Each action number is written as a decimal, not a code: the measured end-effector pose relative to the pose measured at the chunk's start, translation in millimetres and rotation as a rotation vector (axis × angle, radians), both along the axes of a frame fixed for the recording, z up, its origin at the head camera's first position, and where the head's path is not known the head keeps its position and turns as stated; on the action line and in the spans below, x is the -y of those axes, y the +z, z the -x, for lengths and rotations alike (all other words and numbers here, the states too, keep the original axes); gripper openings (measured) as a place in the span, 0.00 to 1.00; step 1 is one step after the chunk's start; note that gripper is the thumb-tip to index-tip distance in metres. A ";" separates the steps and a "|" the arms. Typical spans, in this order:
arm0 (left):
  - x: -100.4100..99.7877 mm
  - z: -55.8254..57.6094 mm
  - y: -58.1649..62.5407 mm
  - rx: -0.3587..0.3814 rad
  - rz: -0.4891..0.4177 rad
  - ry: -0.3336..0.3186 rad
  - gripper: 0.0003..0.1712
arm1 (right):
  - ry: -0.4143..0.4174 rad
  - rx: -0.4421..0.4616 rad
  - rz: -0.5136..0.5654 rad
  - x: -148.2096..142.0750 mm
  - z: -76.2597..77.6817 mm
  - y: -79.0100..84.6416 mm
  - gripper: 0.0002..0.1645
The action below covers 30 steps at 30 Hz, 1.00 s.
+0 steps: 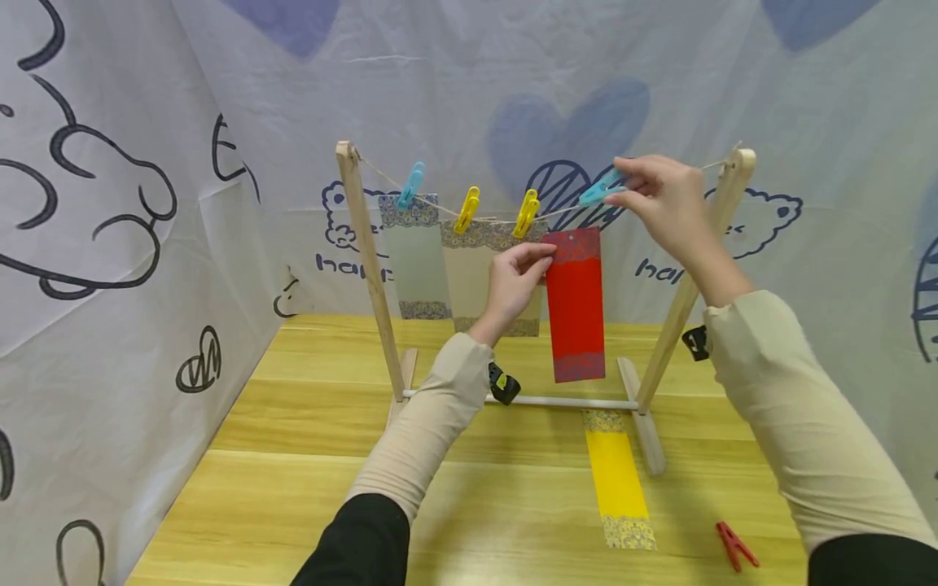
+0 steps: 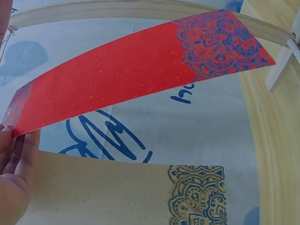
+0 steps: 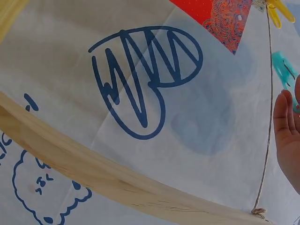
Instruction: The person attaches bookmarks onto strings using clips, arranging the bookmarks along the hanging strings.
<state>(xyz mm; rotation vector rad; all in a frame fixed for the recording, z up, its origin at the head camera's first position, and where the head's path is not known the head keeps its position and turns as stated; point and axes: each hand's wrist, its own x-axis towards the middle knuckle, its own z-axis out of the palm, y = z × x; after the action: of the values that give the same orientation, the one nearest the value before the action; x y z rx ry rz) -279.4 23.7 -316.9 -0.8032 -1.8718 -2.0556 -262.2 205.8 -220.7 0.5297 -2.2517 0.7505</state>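
Note:
My left hand (image 1: 513, 285) pinches a red patterned card (image 1: 576, 309) by its upper left edge, and the card hangs just below the string (image 1: 564, 213). In my right hand (image 1: 667, 195), a light blue clothespin (image 1: 601, 187) is pinched by its handle end, its tip near the string above the card. Left of the red card, a beige card (image 1: 484, 277) hangs under two yellow clothespins (image 1: 526, 213). Beyond it a pale green card (image 1: 415, 264) hangs from another blue clothespin (image 1: 411, 185). The right wrist view shows the held clothespin (image 3: 285, 70) beside the string, apart from the red card.
A wooden stand with a left post (image 1: 370, 268) and a right post (image 1: 685, 293) carries the string; a white rod (image 1: 564, 402) joins its feet. On the wooden table (image 1: 293, 456) lie a yellow card (image 1: 620, 476) and a red clothespin (image 1: 735, 545).

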 end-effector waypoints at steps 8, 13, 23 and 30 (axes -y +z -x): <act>-1.8 -1.3 1.8 0.000 -0.018 0.013 0.10 | 0.022 -0.067 -0.088 3.1 6.7 6.3 0.21; -2.6 -2.1 2.3 -0.006 -0.020 0.021 0.10 | 0.030 -0.075 -0.112 3.6 9.1 8.8 0.18; 1.0 -2.2 4.2 -0.040 -0.002 0.018 0.10 | 0.012 0.005 -0.151 8.9 11.9 10.3 0.13; 3.4 -2.3 3.9 -0.075 0.002 0.040 0.10 | -0.022 0.109 -0.142 11.3 13.3 10.0 0.12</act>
<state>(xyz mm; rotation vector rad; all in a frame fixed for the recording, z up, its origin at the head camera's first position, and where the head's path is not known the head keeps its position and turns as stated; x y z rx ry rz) -277.0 20.2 -313.0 -0.8250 -1.8353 -1.9726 -275.6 194.5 -210.7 0.5422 -2.4208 0.6244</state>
